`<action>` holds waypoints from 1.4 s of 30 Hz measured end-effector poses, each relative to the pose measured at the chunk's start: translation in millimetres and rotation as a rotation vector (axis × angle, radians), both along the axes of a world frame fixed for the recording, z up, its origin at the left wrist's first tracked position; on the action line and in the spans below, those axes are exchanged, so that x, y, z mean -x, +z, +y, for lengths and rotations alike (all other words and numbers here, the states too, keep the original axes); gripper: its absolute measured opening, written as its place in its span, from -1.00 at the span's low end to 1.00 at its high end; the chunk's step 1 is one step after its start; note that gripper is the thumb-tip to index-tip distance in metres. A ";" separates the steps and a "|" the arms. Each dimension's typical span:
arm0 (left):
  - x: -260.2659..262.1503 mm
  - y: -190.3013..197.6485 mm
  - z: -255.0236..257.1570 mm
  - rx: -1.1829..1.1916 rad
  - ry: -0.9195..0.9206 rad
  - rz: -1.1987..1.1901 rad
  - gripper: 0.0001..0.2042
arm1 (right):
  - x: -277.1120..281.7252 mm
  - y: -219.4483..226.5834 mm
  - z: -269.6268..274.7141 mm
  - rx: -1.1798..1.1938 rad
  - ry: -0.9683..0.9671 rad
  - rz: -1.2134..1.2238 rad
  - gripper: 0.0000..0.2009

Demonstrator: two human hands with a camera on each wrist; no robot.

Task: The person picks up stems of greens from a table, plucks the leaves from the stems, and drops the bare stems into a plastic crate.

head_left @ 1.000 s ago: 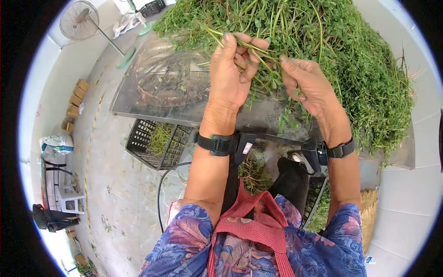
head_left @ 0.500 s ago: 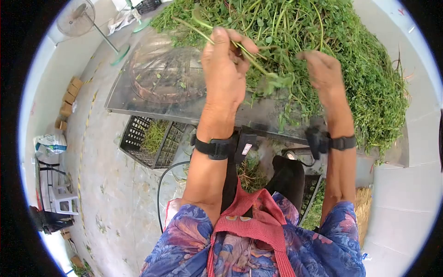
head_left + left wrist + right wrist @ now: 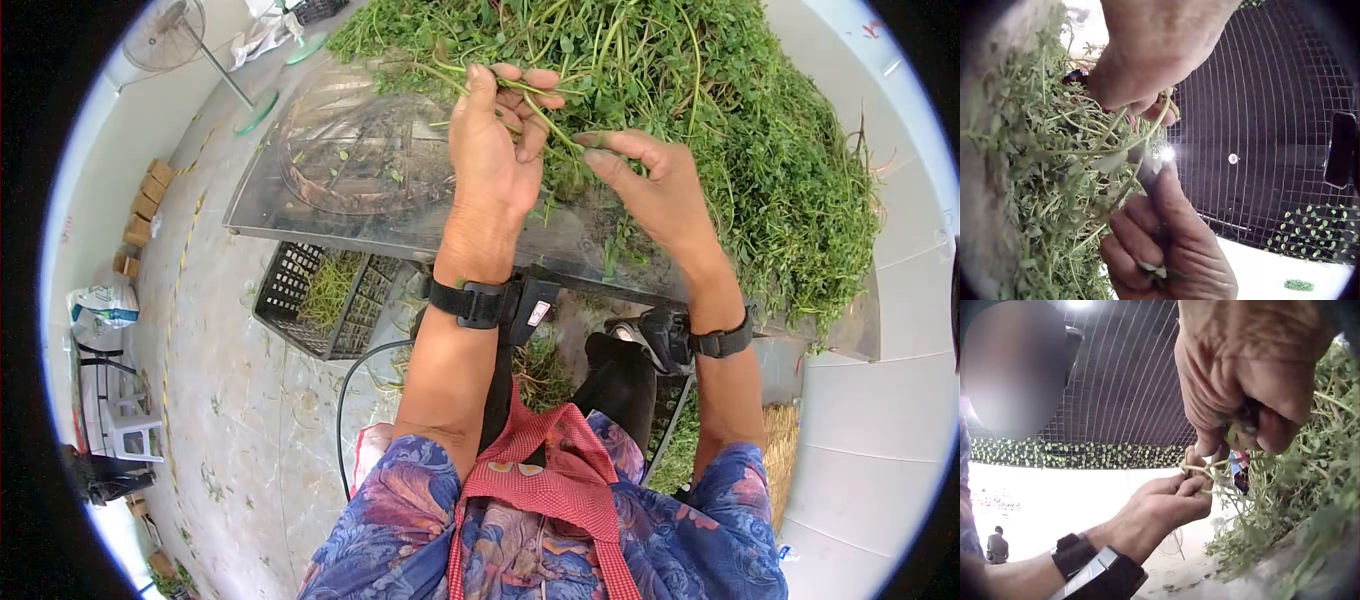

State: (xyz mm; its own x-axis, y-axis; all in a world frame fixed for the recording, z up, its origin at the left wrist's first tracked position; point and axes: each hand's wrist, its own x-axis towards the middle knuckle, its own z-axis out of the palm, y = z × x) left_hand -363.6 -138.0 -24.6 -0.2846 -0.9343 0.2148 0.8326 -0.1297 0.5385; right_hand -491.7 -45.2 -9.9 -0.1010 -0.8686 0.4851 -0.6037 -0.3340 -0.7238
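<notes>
Thin green plant stems (image 3: 545, 122) are gripped between the thumb and fingers of my left hand (image 3: 492, 150), over the table's near side. The thumb and forefinger of my right hand (image 3: 665, 190) pinch at the lower right end of one stem. In the left wrist view, a small leaf (image 3: 1154, 270) pokes out between the curled fingers of my right hand (image 3: 1166, 244). Behind both hands rises a large heap of leafy green plants (image 3: 770, 190). The right wrist view shows the stems crossing from my left hand (image 3: 1160, 503) beneath my right hand (image 3: 1247, 381).
The heap lies on a metal-looking table (image 3: 330, 228) with loose leaf bits. Below its edge, a black crate (image 3: 290, 285) holds cut greens; a second crate (image 3: 672, 425) stands by my legs. A fan (image 3: 240, 100), boxes (image 3: 148, 190) and a white stool (image 3: 135, 435) stand farther left.
My right hand moved away right over the heap, then came back left to the stem's end. My left hand kept its grip on the stems, shifting only slightly.
</notes>
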 end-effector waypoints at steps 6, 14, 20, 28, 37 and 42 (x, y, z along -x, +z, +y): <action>0.9 5.1 5.5 -0.037 -0.002 0.018 -0.72 | -6.3 -5.1 -7.7 -0.042 -0.073 0.060 -0.79; -4.8 10.7 12.1 -0.039 -0.082 0.044 -0.74 | 33.1 0.8 -13.9 -0.146 -0.132 -0.974 -0.84; -18.9 4.7 -6.2 -0.063 -0.236 0.280 -0.76 | 55.8 24.3 18.2 0.011 0.083 -1.267 -0.86; -17.7 0.8 -6.3 -0.109 -0.318 0.335 -0.76 | 49.7 46.6 39.3 -0.005 0.101 -1.259 -0.86; -20.9 1.1 -6.6 -0.119 -0.379 0.323 -0.76 | 33.2 46.2 29.1 -0.052 -0.159 -0.111 -0.78; -20.5 0.2 -8.0 -0.104 -0.419 0.301 -0.76 | 19.8 47.6 20.9 0.051 -0.091 0.083 -0.78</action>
State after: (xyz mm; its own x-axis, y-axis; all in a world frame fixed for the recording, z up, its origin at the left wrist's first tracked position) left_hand -343.1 -145.9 -24.4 -0.5788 -0.7740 0.2568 0.8133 -0.5251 0.2505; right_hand -511.4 -24.3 37.6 -0.1365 -0.8317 0.5381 -0.6903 -0.3097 -0.6539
